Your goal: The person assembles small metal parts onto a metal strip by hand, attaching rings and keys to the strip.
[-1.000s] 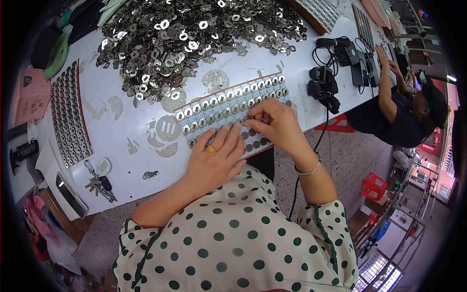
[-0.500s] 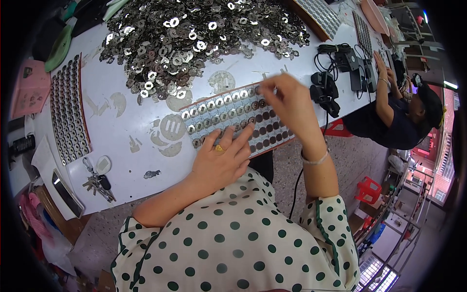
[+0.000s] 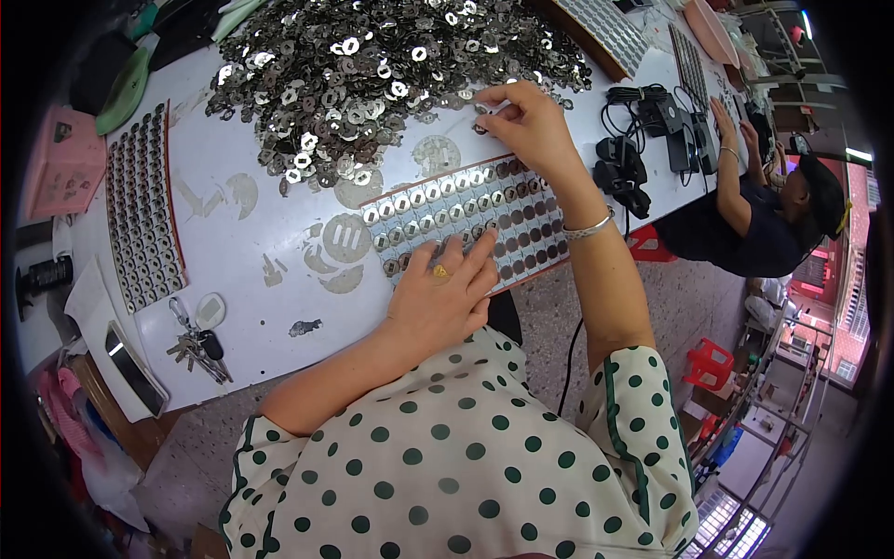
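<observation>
A long panel [image 3: 518, 269] with rows of round slots lies slanted in front of me. Its left part carries shiny metal discs with a cut-out centre; dark round spots show at its right. My left hand [image 3: 442, 287], a ring on one finger, rests on the panel's lower edge, fingers spread over the discs. Beyond the panel, my right hand [image 3: 529, 129] is at the near right edge of a large heap of loose metal discs [image 3: 372, 84]. Its thumb and forefinger curl round a small metal disc [image 3: 481, 111], partly hidden by the fingertips.
Another disc-covered panel [image 3: 144, 210] lies at the left, with keys [image 3: 197, 347] and a phone [image 3: 136, 368] nearby. Black adapters and cables [image 3: 622, 168] sit at the right. More panels [image 3: 605, 33] lie farther right, where a co-worker [image 3: 778, 214] sits.
My right hand has moved from the panel's far right part up to the heap's edge. My left hand stays on the panel; the whole view has shifted slightly.
</observation>
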Demonstrator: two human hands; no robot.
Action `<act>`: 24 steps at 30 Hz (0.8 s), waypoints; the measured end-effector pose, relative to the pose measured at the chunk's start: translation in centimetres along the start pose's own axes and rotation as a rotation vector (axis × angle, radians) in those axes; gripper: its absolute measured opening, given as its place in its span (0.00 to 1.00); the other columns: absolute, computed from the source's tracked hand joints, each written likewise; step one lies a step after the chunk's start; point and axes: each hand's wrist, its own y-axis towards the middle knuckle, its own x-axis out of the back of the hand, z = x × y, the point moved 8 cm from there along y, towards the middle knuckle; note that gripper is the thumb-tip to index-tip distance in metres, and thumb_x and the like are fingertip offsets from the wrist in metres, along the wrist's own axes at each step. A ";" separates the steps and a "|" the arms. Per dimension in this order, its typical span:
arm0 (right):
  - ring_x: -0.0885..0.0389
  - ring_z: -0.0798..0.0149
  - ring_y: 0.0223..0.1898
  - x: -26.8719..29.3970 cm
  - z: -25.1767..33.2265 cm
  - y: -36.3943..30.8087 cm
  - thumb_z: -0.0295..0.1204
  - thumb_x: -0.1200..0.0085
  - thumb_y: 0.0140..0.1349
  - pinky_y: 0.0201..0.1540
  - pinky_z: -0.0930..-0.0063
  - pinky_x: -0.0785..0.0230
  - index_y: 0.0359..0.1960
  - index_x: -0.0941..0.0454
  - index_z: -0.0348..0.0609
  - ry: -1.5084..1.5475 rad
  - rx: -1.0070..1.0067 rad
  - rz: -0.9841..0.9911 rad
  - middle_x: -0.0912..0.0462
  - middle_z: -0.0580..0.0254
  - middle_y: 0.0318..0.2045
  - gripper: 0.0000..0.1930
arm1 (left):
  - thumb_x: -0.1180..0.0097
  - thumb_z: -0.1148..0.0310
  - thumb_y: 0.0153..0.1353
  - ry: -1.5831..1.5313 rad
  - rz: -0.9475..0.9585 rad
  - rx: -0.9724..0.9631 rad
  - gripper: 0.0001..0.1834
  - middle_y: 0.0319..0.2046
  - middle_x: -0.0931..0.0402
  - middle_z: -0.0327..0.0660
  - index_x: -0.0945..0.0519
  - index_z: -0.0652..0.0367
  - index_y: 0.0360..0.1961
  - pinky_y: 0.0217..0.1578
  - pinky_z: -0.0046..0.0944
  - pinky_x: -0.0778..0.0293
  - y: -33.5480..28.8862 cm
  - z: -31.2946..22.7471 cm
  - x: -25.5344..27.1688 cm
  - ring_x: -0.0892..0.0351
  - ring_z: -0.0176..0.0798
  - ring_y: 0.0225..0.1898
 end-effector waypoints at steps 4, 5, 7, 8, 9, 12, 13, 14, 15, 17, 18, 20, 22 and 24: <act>0.21 0.72 0.32 -0.2 -0.2 0.3 0.21 0.32 0.58 0.36 0.78 0.26 0.47 0.13 0.42 -0.048 0.016 0.026 0.19 0.65 0.34 0.14 | 0.37 0.56 0.54 0.001 -0.003 -0.004 0.20 0.69 0.31 0.39 0.20 0.54 0.46 0.58 0.50 0.35 0.1 -0.1 0.1 0.28 0.46 0.59; 0.21 0.72 0.32 -0.2 0.0 0.4 0.21 0.32 0.58 0.36 0.78 0.26 0.47 0.13 0.42 -0.047 0.024 0.028 0.19 0.65 0.34 0.14 | 0.37 0.56 0.54 -0.012 -0.002 -0.001 0.21 0.69 0.31 0.38 0.20 0.54 0.46 0.58 0.49 0.36 0.1 -0.1 0.2 0.29 0.46 0.59; 0.19 0.68 0.32 -0.5 0.7 0.5 0.22 0.34 0.56 0.39 0.73 0.23 0.46 0.13 0.44 -0.035 0.013 0.118 0.17 0.60 0.36 0.15 | 0.36 0.55 0.53 -0.007 -0.010 0.012 0.22 0.69 0.31 0.38 0.20 0.54 0.46 0.58 0.49 0.36 0.1 -0.2 0.1 0.29 0.45 0.59; 0.19 0.68 0.32 -0.3 0.6 0.4 0.22 0.34 0.56 0.39 0.73 0.23 0.46 0.12 0.44 -0.043 -0.006 0.126 0.17 0.61 0.35 0.14 | 0.35 0.55 0.53 -0.008 -0.013 0.019 0.22 0.69 0.30 0.37 0.20 0.54 0.47 0.58 0.49 0.37 0.1 -0.3 0.1 0.30 0.45 0.59; 0.19 0.68 0.32 -0.1 0.7 0.2 0.22 0.34 0.56 0.39 0.73 0.23 0.46 0.12 0.44 -0.045 0.002 0.129 0.17 0.61 0.35 0.14 | 0.35 0.55 0.53 -0.004 -0.019 0.024 0.22 0.69 0.30 0.37 0.20 0.54 0.47 0.58 0.49 0.37 0.1 -0.2 0.2 0.30 0.45 0.59; 0.20 0.74 0.33 1.2 0.4 -1.6 0.22 0.35 0.62 0.36 0.78 0.25 0.46 0.14 0.40 0.250 -0.031 0.082 0.17 0.66 0.35 0.10 | 0.33 0.54 0.52 -0.058 -0.032 0.035 0.24 0.68 0.29 0.36 0.20 0.54 0.46 0.58 0.49 0.37 0.1 -0.1 0.4 0.30 0.45 0.58; 0.20 0.74 0.33 1.7 0.6 -2.4 0.22 0.35 0.62 0.36 0.78 0.25 0.46 0.14 0.40 0.246 -0.030 0.083 0.17 0.66 0.35 0.10 | 0.33 0.53 0.52 -0.054 -0.027 0.044 0.24 0.68 0.29 0.37 0.20 0.55 0.46 0.58 0.49 0.37 0.0 -0.1 0.4 0.30 0.45 0.58; 0.20 0.75 0.33 1.6 0.1 -3.3 0.22 0.36 0.63 0.35 0.80 0.25 0.47 0.16 0.39 0.484 -0.153 0.136 0.16 0.65 0.36 0.11 | 0.32 0.52 0.52 -0.050 -0.021 0.052 0.25 0.68 0.29 0.37 0.20 0.55 0.46 0.58 0.49 0.37 0.1 0.0 0.4 0.30 0.45 0.58; 0.19 0.76 0.33 1.3 -0.4 -4.5 0.22 0.37 0.65 0.34 0.82 0.25 0.49 0.17 0.37 0.722 -0.281 0.183 0.16 0.65 0.37 0.11 | 0.32 0.52 0.52 -0.054 -0.021 0.047 0.25 0.68 0.29 0.37 0.20 0.55 0.46 0.58 0.49 0.37 0.2 -0.1 0.4 0.30 0.45 0.58; 0.17 0.76 0.32 1.3 -0.1 -5.9 0.23 0.37 0.66 0.31 0.85 0.25 0.51 0.20 0.34 0.804 -0.291 0.196 0.15 0.63 0.37 0.13 | 0.32 0.54 0.54 -0.086 -0.006 0.061 0.23 0.65 0.27 0.40 0.19 0.56 0.46 0.60 0.50 0.39 0.4 -0.1 0.4 0.30 0.45 0.59; 0.18 0.75 0.31 1.4 0.2 -6.8 0.23 0.38 0.67 0.31 0.84 0.24 0.51 0.20 0.34 0.880 -0.337 0.180 0.15 0.63 0.35 0.13 | 0.32 0.54 0.54 -0.089 -0.001 0.053 0.23 0.65 0.27 0.40 0.19 0.56 0.46 0.60 0.50 0.39 0.7 -0.2 0.6 0.30 0.45 0.59; 0.17 0.74 0.32 1.2 0.0 -7.9 0.23 0.39 0.68 0.30 0.83 0.22 0.52 0.20 0.34 1.003 -0.389 0.190 0.16 0.64 0.33 0.12 | 0.34 0.59 0.60 -0.220 0.004 0.079 0.21 0.61 0.25 0.45 0.21 0.60 0.50 0.59 0.49 0.33 1.5 0.4 0.8 0.26 0.46 0.56; 0.17 0.74 0.32 1.0 0.1 -8.3 0.22 0.39 0.68 0.31 0.83 0.22 0.51 0.20 0.34 1.006 -0.368 0.237 0.16 0.64 0.33 0.12 | 0.36 0.61 0.64 -0.488 -0.055 0.224 0.21 0.59 0.25 0.47 0.23 0.61 0.54 0.58 0.46 0.30 1.8 1.9 0.7 0.24 0.45 0.55; 0.17 0.74 0.32 0.6 0.8 -8.7 0.22 0.39 0.68 0.32 0.83 0.22 0.51 0.20 0.35 1.009 -0.347 0.287 0.16 0.65 0.33 0.12 | 0.47 0.64 0.76 -1.010 0.008 0.586 0.20 0.56 0.24 0.50 0.29 0.63 0.62 0.55 0.39 0.23 2.1 3.8 -0.2 0.19 0.40 0.51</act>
